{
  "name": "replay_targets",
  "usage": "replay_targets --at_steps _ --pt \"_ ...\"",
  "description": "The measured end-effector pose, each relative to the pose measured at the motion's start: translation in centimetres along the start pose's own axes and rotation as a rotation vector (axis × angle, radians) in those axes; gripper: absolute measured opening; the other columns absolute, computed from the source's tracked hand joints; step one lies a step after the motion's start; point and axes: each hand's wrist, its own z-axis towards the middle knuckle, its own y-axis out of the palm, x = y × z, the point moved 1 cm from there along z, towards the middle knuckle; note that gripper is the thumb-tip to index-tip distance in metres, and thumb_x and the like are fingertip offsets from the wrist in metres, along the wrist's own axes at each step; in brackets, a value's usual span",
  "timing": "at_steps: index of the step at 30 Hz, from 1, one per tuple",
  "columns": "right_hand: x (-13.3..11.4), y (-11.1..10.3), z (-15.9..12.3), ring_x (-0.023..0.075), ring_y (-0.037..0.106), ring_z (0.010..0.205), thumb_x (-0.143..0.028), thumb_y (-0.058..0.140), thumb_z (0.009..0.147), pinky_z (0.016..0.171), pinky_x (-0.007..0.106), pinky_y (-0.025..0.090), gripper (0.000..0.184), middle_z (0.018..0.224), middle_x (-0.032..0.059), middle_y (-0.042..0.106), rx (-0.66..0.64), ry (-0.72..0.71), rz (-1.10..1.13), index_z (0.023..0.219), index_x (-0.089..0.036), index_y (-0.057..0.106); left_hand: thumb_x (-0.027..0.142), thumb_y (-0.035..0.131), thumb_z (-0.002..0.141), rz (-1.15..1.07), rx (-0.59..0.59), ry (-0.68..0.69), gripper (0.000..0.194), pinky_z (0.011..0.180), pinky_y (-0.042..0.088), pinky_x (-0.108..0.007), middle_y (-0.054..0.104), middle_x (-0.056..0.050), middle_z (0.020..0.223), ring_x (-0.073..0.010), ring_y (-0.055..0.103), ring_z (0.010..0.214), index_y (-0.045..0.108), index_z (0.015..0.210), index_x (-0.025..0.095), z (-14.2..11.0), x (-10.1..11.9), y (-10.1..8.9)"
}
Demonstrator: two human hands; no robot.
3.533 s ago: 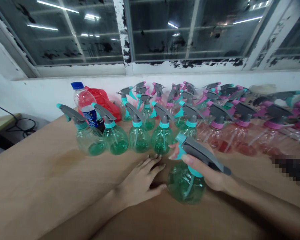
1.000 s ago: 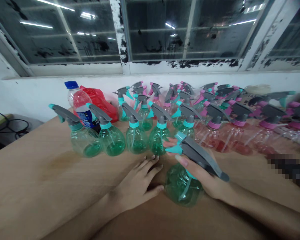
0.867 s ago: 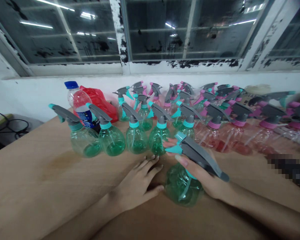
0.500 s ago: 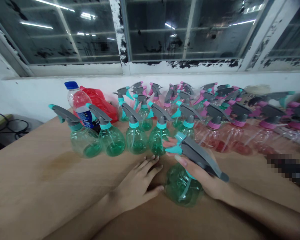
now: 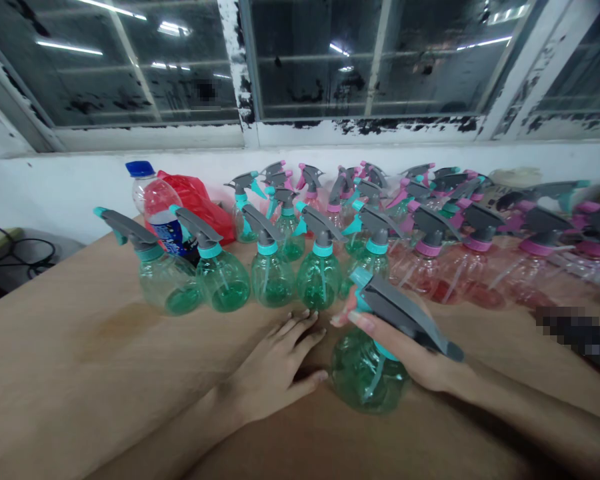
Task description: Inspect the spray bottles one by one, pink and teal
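My right hand [image 5: 405,350] is closed round the neck and trigger of a green spray bottle [image 5: 367,377] with a grey and turquoise head. Its fingers are bent on the turquoise trigger, and the bottle is tilted slightly. My left hand [image 5: 280,370] lies flat on the table, fingers spread, just left of that bottle and holding nothing. Beyond both hands runs a row of spray bottles. The nearest to my left fingertips is a green spray bottle [image 5: 319,280] with some green liquid at its bottom.
Pink spray bottles [image 5: 427,270] continue the row to the right, with several more behind. A blue-capped drink bottle [image 5: 157,207] and a red plastic bag [image 5: 195,200] stand at the back left. A blurred dark object [image 5: 580,337] lies on the wooden table [image 5: 55,347] at right.
My right fingers have drawn the trigger in towards the neck of the spray bottle, which has shifted slightly right. My left hand stays in place.
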Motion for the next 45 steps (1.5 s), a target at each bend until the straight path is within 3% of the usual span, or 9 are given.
replay_targets --at_steps 5,9,12,21,26,34,37,41,45 --pt "0.12 0.11 -0.29 0.0173 0.064 0.068 -0.040 0.054 0.087 0.056 0.028 0.049 0.019 0.068 0.0001 0.064 0.002 0.013 0.007 0.087 -0.023 0.059 0.046 0.053 0.093 -0.006 0.018 0.006 0.056 0.106 0.031 -0.047 0.042 -0.015 0.142 -0.0308 0.036 0.132 0.044 0.136 0.012 -0.04 -0.03 0.00" --pt "0.15 0.40 -0.22 0.0162 0.066 0.076 -0.033 0.057 0.087 0.069 0.029 0.053 0.024 0.089 0.0023 0.067 -0.006 0.037 0.121 0.109 -0.022 0.058 0.047 0.052 0.093 -0.008 0.009 0.005 0.057 0.106 0.031 -0.047 0.041 -0.014 0.143 -0.0302 0.034 0.133 0.042 0.137 0.013 -0.05 0.10 -0.25" --pt "0.24 0.50 -0.20 0.0157 0.067 0.082 -0.030 0.059 0.085 0.076 0.029 0.053 0.026 0.103 0.0036 0.066 -0.004 0.025 0.171 0.110 -0.022 0.058 0.047 0.051 0.093 -0.017 0.021 0.002 0.056 0.106 0.031 -0.047 0.041 -0.013 0.143 -0.0294 0.034 0.133 0.041 0.138 0.016 -0.05 0.13 -0.32" --pt "0.43 0.29 -0.31 0.0156 0.060 0.062 -0.037 0.057 0.086 0.057 0.029 0.049 0.032 0.074 -0.0008 0.064 -0.013 0.044 0.065 0.115 -0.025 0.059 0.047 0.052 0.092 -0.043 0.044 0.005 0.056 0.106 0.032 -0.047 0.043 -0.014 0.142 -0.0304 0.036 0.131 0.041 0.138 0.015 -0.14 0.07 -0.10" --pt "0.46 0.34 -0.26 0.0165 0.062 0.068 -0.035 0.057 0.086 0.061 0.031 0.050 0.034 0.083 0.0005 0.066 -0.025 0.043 0.078 0.119 -0.026 0.058 0.047 0.052 0.093 -0.035 0.028 0.003 0.056 0.106 0.031 -0.047 0.041 -0.014 0.143 -0.0302 0.036 0.131 0.041 0.138 0.016 -0.10 0.07 -0.10" --pt "0.17 0.29 -0.31 0.0162 0.059 0.061 -0.033 0.059 0.085 0.057 0.031 0.048 0.033 0.073 -0.0013 0.063 -0.003 0.067 0.087 0.117 -0.026 0.060 0.047 0.053 0.092 -0.004 0.003 0.001 0.056 0.106 0.031 -0.048 0.042 -0.015 0.142 -0.0306 0.036 0.132 0.042 0.137 0.014 -0.01 0.08 -0.28" --pt "-0.01 0.29 -0.28 0.0170 0.062 0.066 -0.031 0.059 0.085 0.060 0.030 0.050 0.032 0.079 0.0002 0.066 0.003 0.074 0.106 0.116 -0.026 0.061 0.046 0.053 0.092 0.010 -0.010 -0.005 0.056 0.106 0.031 -0.047 0.041 -0.014 0.143 -0.0305 0.036 0.132 0.043 0.136 0.014 -0.01 0.16 -0.32" --pt "-0.13 0.41 -0.28 0.0172 0.065 0.081 -0.028 0.060 0.084 0.072 0.031 0.053 0.030 0.104 0.0033 0.067 0.016 0.044 0.159 0.113 -0.026 0.062 0.046 0.053 0.092 0.002 -0.002 -0.003 0.056 0.106 0.031 -0.047 0.040 -0.015 0.143 -0.0304 0.035 0.132 0.043 0.136 0.013 -0.10 0.21 -0.27" --pt "-0.28 0.41 -0.23 0.0173 0.066 0.085 -0.026 0.060 0.083 0.076 0.030 0.053 0.027 0.105 0.0030 0.067 0.021 0.034 0.150 0.111 -0.026 0.061 0.047 0.053 0.092 -0.017 0.026 0.004 0.056 0.106 0.030 -0.047 0.041 -0.014 0.143 -0.0299 0.035 0.132 0.042 0.137 0.014 -0.10 0.14 -0.20"
